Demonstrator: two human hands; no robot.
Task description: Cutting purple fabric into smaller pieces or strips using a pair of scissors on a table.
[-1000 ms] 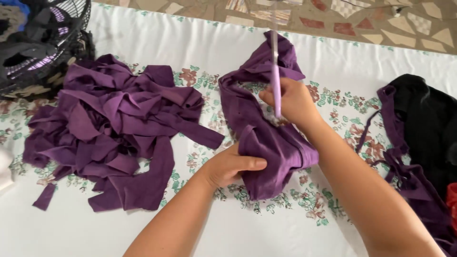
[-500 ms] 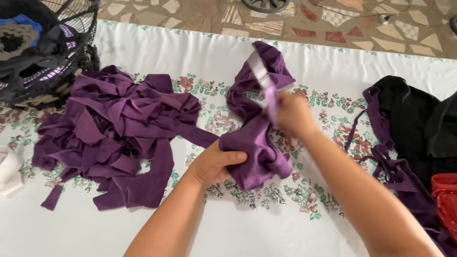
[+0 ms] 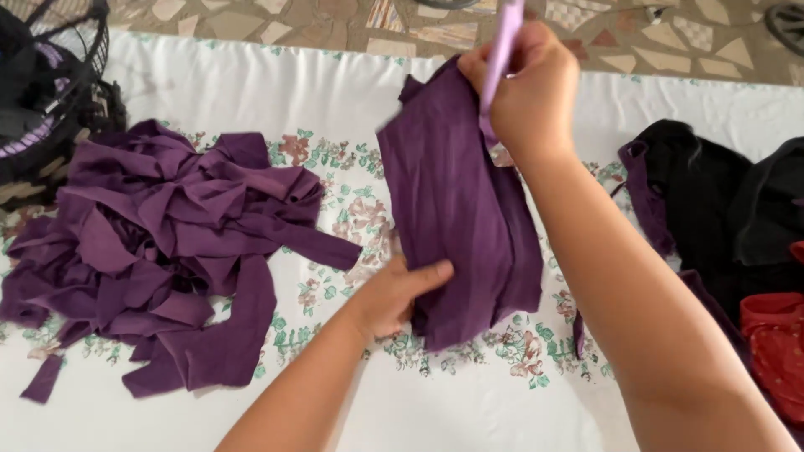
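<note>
A folded piece of purple fabric (image 3: 461,209) lies stretched out on the white flowered cloth (image 3: 251,84). My left hand (image 3: 398,293) grips its near lower edge, thumb on top. My right hand (image 3: 528,88) is closed around the far end of the fabric and also holds a thin lilac handle (image 3: 501,50), which sticks up out of my fist. I cannot see the rest of that tool.
A heap of purple fabric strips (image 3: 159,251) lies to the left. A black fan grille (image 3: 42,92) stands at the far left. Black and purple garments (image 3: 720,209) and a red cloth (image 3: 775,351) lie on the right. Tiled floor (image 3: 335,21) shows beyond the table.
The bunched purple piece has been pulled out flat and long. My right hand moved up and away with its far end, while my left hand stayed at the near edge.
</note>
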